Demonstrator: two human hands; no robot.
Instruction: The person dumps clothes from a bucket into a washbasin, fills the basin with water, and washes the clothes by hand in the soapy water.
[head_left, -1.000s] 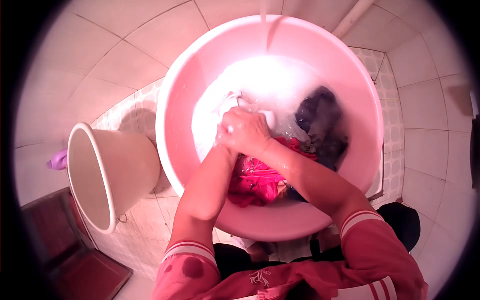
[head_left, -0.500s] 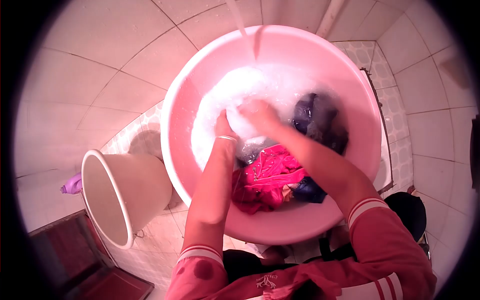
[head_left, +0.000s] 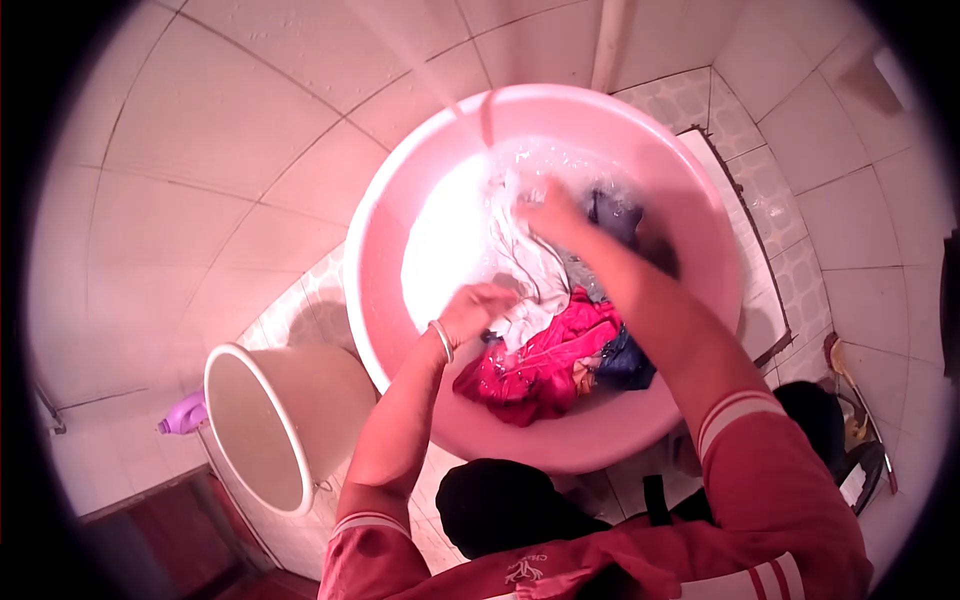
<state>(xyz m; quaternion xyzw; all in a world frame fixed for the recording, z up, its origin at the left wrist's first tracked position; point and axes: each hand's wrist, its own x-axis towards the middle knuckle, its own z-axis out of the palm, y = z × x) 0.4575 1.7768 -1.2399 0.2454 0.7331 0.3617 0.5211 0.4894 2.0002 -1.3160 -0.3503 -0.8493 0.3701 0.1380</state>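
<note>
A wet white cloth (head_left: 540, 275) stretches through the water of a large pink basin (head_left: 590, 455). At its lower left edge, my left hand (head_left: 478, 312) has its fingers loosely stretched, with a bracelet on the wrist. My right hand (head_left: 553, 212) is beside the cloth's upper part; its fingers are smeared by motion, so their grip is unclear. Just below lies a bright pink-red garment (head_left: 540, 375). Dark blue clothing (head_left: 615, 215) floats to the right of my right hand, and more dark cloth shows under that forearm.
Bright suds (head_left: 445, 250) cover the basin's left side, partly washed out by glare. A stream of water (head_left: 420, 70) falls from above. A cream bucket (head_left: 330, 400) lies tilted at left beside a purple bottle (head_left: 185, 413). A brush (head_left: 845, 365) is at far right. Tiled walls surround the basin.
My hands have moved apart from the suds, the left toward me and the right slightly away and rightward. The white cloth now lies spread between them. The camera view has shifted.
</note>
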